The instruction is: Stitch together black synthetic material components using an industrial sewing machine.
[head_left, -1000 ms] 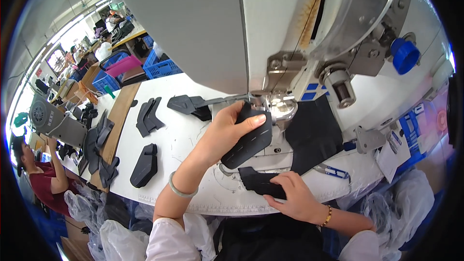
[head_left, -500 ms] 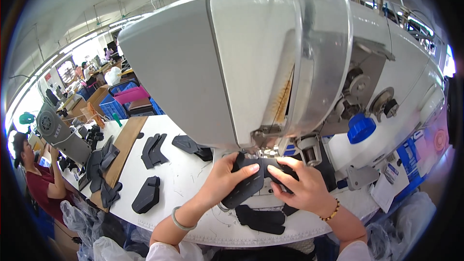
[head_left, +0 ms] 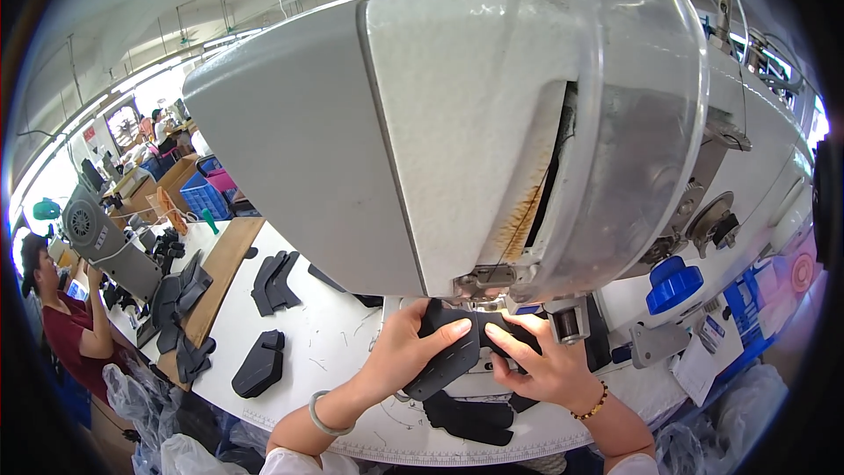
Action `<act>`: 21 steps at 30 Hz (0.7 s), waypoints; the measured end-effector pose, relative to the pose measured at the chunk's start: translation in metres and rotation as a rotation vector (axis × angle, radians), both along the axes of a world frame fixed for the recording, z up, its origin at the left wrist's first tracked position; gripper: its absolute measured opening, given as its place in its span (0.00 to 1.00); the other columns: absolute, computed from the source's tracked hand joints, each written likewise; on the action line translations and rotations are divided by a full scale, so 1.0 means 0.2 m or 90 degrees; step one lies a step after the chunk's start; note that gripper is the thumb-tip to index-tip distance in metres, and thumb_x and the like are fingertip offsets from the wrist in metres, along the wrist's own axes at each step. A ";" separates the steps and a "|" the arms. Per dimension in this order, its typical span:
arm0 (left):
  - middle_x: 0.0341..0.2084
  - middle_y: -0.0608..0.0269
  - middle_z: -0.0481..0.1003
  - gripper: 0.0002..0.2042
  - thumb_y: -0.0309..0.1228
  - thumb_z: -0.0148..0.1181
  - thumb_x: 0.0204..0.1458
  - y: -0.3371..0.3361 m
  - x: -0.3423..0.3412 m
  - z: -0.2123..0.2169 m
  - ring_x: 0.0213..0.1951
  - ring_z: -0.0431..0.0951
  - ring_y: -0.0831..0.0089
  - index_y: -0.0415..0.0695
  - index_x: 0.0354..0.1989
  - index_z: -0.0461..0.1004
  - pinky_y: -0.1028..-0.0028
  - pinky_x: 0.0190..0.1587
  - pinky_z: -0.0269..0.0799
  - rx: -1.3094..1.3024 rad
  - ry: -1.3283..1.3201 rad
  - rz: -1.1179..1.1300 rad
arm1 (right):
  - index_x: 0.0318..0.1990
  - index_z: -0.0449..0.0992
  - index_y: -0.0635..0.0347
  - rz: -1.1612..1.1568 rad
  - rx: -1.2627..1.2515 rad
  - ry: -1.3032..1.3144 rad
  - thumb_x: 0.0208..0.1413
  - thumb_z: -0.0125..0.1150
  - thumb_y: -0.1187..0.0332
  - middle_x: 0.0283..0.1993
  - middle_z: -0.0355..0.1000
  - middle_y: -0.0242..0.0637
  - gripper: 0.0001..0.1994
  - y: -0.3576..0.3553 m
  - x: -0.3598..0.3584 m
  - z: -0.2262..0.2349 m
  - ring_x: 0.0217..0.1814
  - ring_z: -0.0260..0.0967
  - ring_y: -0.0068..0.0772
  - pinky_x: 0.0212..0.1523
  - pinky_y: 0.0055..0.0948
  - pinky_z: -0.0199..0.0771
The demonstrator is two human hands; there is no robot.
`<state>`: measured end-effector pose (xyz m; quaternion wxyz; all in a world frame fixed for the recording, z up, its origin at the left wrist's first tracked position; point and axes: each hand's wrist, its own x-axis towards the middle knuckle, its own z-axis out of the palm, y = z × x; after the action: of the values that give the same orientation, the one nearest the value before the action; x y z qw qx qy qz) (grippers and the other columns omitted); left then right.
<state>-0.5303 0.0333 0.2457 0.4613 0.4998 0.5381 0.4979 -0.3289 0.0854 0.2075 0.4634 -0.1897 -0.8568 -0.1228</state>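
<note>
Under the head of a large white and grey sewing machine, my two hands hold a black cut piece of sheet material by the needle area. My left hand grips its left part, thumb on top and fingers underneath. On the other side, my right hand pinches its right part, thumb and forefinger near the middle seam. A row of small light marks runs along the piece. The machine head and my fingers hide the needle tip. Just below my hands lies another black piece on the white table.
Stacked black pieces lie on the left, more behind them. A wooden board carries others. A co-worker in a red shirt stands at a second machine. Plastic bags hang by the front edge.
My view has moved closer to the machine head, which now covers more of the stack behind it. Both hands keep their hold on the black piece, with little visible shift at the needle.
</note>
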 end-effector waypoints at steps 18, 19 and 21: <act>0.27 0.61 0.75 0.14 0.33 0.61 0.49 0.05 -0.01 0.06 0.26 0.74 0.80 0.33 0.37 0.73 0.81 0.28 0.71 -0.036 -0.106 -0.016 | 0.45 0.78 0.40 -0.045 -0.039 -0.016 0.34 0.64 0.72 0.40 0.67 0.32 0.24 -0.05 -0.04 0.05 0.33 0.70 0.29 0.27 0.22 0.73; 0.28 0.61 0.75 0.14 0.31 0.61 0.49 0.06 -0.01 0.08 0.27 0.74 0.79 0.33 0.38 0.73 0.81 0.28 0.71 -0.035 -0.139 -0.025 | 0.45 0.78 0.40 -0.044 -0.044 -0.019 0.34 0.64 0.72 0.39 0.67 0.32 0.24 -0.05 -0.05 0.06 0.33 0.70 0.29 0.28 0.22 0.73; 0.29 0.61 0.75 0.13 0.29 0.60 0.48 0.06 -0.01 0.09 0.28 0.74 0.79 0.34 0.39 0.72 0.81 0.29 0.71 -0.035 -0.171 -0.035 | 0.45 0.78 0.40 -0.043 -0.049 -0.021 0.34 0.65 0.72 0.39 0.67 0.32 0.24 -0.05 -0.05 0.07 0.33 0.70 0.29 0.28 0.22 0.73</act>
<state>-0.5314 0.0463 0.2630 0.5561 0.4305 0.4709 0.5327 -0.3385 0.0752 0.2210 0.4369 -0.2343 -0.8616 -0.1088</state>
